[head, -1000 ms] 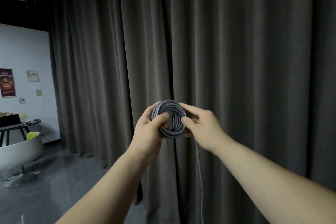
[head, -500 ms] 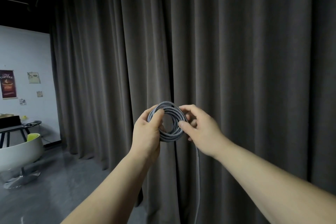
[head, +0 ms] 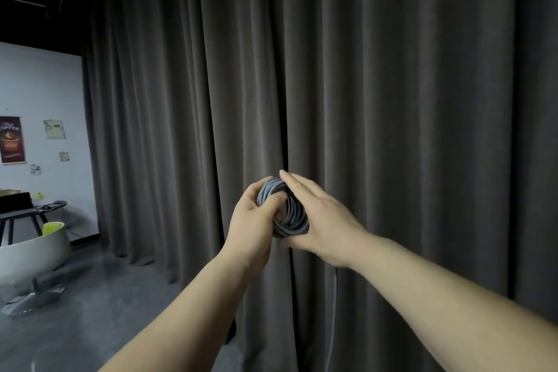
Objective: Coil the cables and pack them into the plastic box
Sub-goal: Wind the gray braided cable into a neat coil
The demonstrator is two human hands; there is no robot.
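We see both bare arms reaching forward in front of a dark grey curtain [head: 392, 100] that fills most of the view. Between the hands sits the cable [head: 290, 211], a grey braided cord wound into a compact ring of many turns and held up in the air at about chest height, well clear of any surface.

Our left hand [head: 252, 220] grips the left side of the coil: the thumb lies curled across the front of the turns near the top, and the other fingers wrap behind, mostly hidden by the coil. Our right hand [head: 324, 220] lies against the right side of the coil with its fingers long and nearly straight, reaching up and over the top of the ring, while the thumb tucks under the bottom edge, so the bundle is cupped between thumb and fingers. A loose tail of the same cord hangs straight down below the right wrist and is faint against the curtain folds.

Off to the left we see a pale wall with a coffee poster [head: 11, 139] and a few small paper notes, a dark table [head: 33, 211] with things on it too small to tell, and a white rounded chair [head: 33, 254] on a metal foot, standing on a glossy grey floor [head: 90, 326].
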